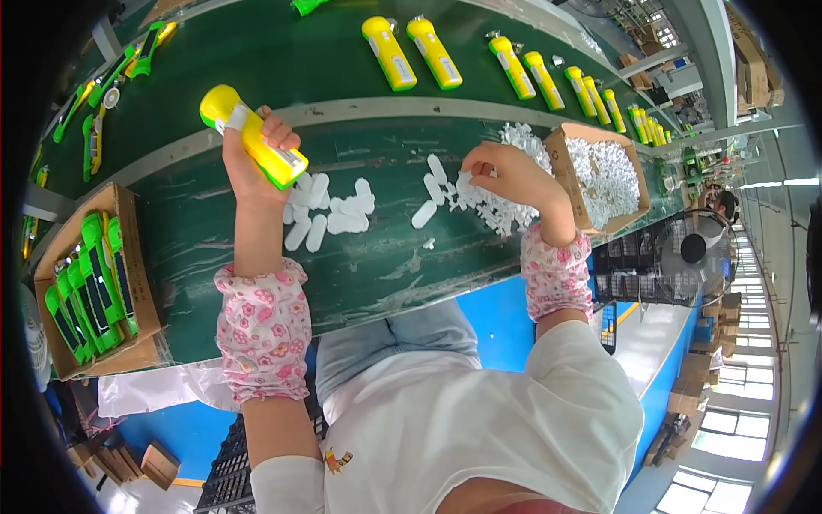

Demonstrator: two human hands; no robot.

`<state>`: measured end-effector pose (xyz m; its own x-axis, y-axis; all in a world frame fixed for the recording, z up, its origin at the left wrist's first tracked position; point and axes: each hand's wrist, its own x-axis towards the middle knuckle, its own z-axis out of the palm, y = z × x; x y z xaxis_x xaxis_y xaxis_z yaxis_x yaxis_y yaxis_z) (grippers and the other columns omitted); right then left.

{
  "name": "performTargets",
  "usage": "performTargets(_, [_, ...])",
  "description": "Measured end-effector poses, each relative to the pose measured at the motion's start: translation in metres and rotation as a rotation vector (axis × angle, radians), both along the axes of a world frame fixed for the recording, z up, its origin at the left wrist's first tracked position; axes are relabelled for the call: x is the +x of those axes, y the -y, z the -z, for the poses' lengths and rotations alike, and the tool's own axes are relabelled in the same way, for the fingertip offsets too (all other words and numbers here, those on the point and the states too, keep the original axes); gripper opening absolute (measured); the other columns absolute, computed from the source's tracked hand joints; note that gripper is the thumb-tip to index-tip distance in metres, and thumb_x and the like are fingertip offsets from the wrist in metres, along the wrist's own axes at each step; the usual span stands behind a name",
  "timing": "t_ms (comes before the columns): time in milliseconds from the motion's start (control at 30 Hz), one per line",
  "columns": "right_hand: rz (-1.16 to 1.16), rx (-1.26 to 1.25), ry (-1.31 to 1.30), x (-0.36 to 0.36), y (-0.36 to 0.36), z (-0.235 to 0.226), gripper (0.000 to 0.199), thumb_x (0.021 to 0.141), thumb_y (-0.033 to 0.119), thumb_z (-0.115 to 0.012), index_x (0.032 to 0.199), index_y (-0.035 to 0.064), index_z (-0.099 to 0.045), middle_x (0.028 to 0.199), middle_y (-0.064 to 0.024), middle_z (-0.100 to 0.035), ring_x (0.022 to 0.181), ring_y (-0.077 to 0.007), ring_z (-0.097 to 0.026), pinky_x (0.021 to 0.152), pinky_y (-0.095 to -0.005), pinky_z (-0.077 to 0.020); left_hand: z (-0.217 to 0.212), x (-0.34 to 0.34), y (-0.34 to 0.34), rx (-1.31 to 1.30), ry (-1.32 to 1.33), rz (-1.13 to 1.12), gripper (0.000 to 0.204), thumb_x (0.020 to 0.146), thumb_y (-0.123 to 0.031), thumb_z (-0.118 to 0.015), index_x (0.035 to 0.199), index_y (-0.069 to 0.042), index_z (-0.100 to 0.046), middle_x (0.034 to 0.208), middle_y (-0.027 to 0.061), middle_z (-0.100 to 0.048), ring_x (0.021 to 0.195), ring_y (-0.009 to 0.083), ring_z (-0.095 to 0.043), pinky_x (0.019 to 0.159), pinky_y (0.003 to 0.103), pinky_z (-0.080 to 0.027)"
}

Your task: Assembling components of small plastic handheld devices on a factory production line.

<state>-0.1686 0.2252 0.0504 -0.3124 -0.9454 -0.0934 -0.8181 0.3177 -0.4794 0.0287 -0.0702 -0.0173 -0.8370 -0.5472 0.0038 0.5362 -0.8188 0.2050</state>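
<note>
My left hand grips a yellow and green flashlight, lifted above the green bench. Just below it lies a small group of white oval plastic pieces. My right hand hovers over a heap of small white parts, fingertips pinched on one white piece. Both forearms wear pink flowered sleeve covers.
A cardboard box full of white parts stands right of my right hand. Another cardboard box at the left holds green flashlight bodies. Several yellow flashlights ride the dark conveyor belt behind. A black fan stands at the right.
</note>
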Motion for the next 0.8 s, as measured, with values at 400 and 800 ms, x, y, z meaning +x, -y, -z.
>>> performTargets(400, [-0.281, -0.029, 0.074, 0.086, 0.006, 0.032, 0.020, 0.077, 0.007, -0.067, 0.096, 0.0088, -0.060, 0.093, -0.0088, -0.052, 0.091, -0.0309, -0.055, 0.075, -0.0390, -0.0470, 0.009, -0.021, -0.010, -0.006, 0.041, -0.065, 0.045, 0.094, -0.042, -0.052, 0.113, -0.002, -0.047, 0.099, 0.0139, -0.056, 0.088, 0.0274, -0.059, 0.084, 0.046, -0.051])
performTargets(800, [-0.156, -0.617, 0.635, 0.051, 0.167, -0.007, 0.016, 0.078, -0.007, -0.070, 0.084, 0.0013, -0.058, 0.084, -0.0021, -0.056, 0.073, -0.0083, -0.057, 0.062, -0.0217, -0.0485, -0.005, -0.018, -0.043, -0.755, 0.468, -0.269, 0.038, 0.101, -0.026, -0.041, 0.130, -0.001, -0.036, 0.105, 0.0100, -0.057, 0.098, 0.0168, -0.056, 0.085, 0.028, -0.047])
